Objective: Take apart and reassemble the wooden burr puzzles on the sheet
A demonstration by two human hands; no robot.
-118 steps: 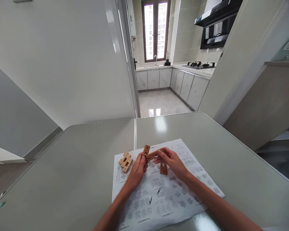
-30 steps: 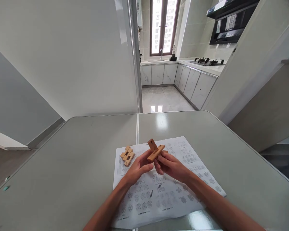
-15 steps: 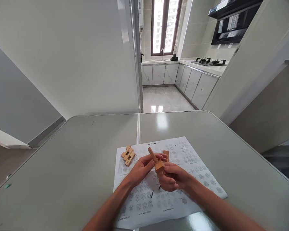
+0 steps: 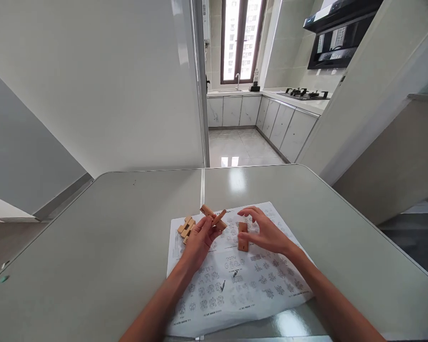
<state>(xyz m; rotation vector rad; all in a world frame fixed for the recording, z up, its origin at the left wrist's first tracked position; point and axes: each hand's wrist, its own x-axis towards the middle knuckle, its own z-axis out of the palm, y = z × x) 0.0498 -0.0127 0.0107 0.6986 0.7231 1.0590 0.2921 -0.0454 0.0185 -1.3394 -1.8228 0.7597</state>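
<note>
Crossed wooden puzzle pieces [image 4: 207,210] are pinched in the fingers of my left hand [image 4: 201,237], raised over the sheet. To the right, my right hand [image 4: 267,232] is spread, its thumb over a single wooden puzzle piece [image 4: 243,243] lying on the paper. Whether the thumb touches that piece I cannot tell. Several notched wooden pieces [image 4: 185,227] lie close together on the sheet's upper left, partly hidden behind my left hand. Under both hands is a printed instruction sheet [image 4: 231,313] with rows of small diagrams and handwritten ticks.
The sheet rests on a grey table [image 4: 92,256] with a seam down its middle. A small green bit [image 4: 4,279] is near the table's left edge. Beyond the far edge is a kitchen with a gas hob [image 4: 303,94] and white cabinets [image 4: 249,110].
My hands have parted. The left has carried the crossed pieces up and left; the right has let go of them and opened over the single piece. The view has shifted slightly.
</note>
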